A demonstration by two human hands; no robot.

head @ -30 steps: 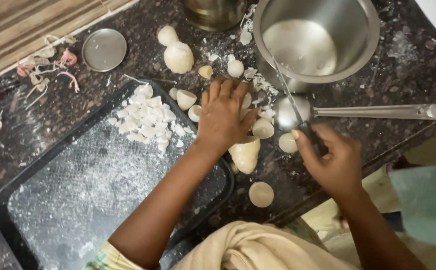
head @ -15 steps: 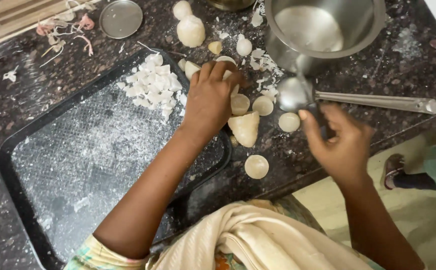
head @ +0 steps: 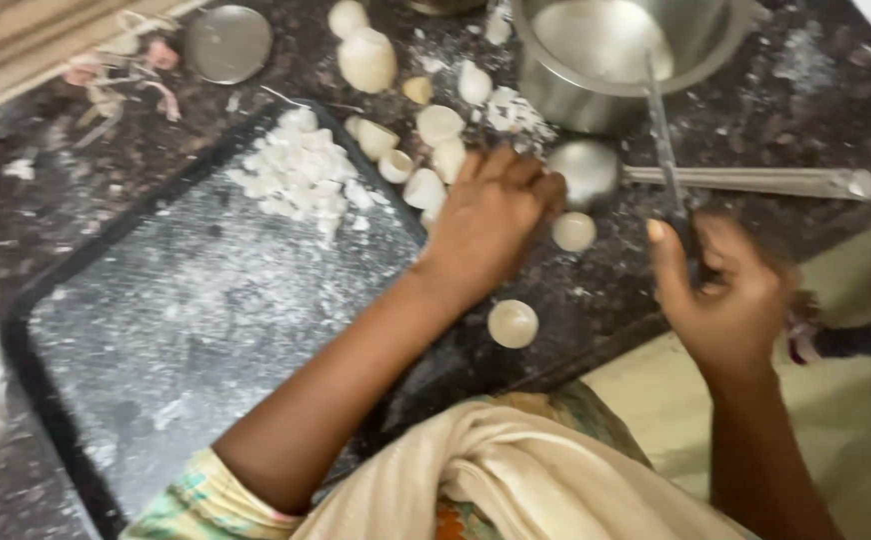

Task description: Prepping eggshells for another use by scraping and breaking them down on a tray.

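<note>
1. Your left hand lies palm-down with fingers curled over pale dough pieces on the dark speckled stone counter; whether it grips one cannot be told.
2. Your right hand closes around a thin metal spoon, its far end reaching into the shiny steel pot.
3. Two smooth round dough discs sit just beside your left hand.
4. A flour-dusted black tray holds a heap of small white chunks.
</note>
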